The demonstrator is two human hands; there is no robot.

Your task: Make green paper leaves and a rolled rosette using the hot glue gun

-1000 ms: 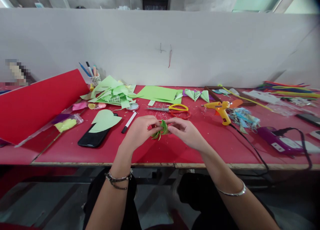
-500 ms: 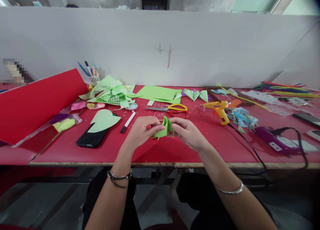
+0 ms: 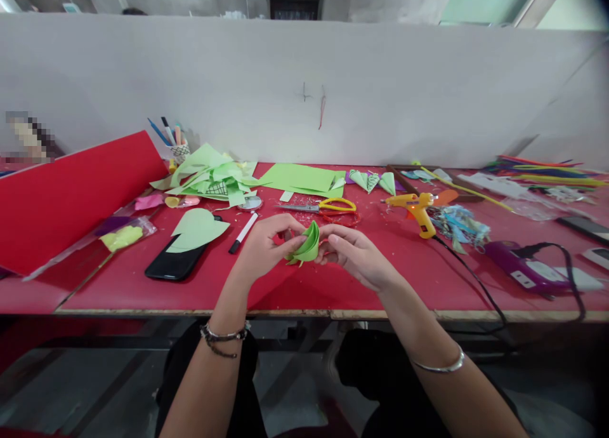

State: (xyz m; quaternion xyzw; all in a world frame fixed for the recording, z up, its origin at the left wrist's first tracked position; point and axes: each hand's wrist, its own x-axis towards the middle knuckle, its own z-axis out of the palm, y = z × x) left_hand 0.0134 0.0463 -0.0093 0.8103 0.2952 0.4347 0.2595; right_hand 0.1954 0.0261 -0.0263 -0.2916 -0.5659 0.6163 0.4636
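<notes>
A rolled piece of green paper (image 3: 308,246) is pinched between the thumb and fingers of my left hand (image 3: 266,246). My right hand (image 3: 349,252) is at the right edge of the paper, its fingers curled; whether they grip it is hard to make out. Just beyond my hands lie scissors with yellow and red handles (image 3: 337,205). A capped marker (image 3: 243,233) rests left of my left hand. Three green paper cones (image 3: 372,181) stand in a row farther back, beside flat green sheets (image 3: 297,177).
Green scraps (image 3: 214,174), a black phone (image 3: 176,262) under cut paper and a large red sheet (image 3: 80,200) occupy the left. On the right are a yellow glue gun (image 3: 419,212) with its cord, a purple device (image 3: 528,266) and colored sticks (image 3: 547,171).
The green paper has turned and is rolled more tightly, closer to my left hand. My right fingers have shifted from its top edge to its side.
</notes>
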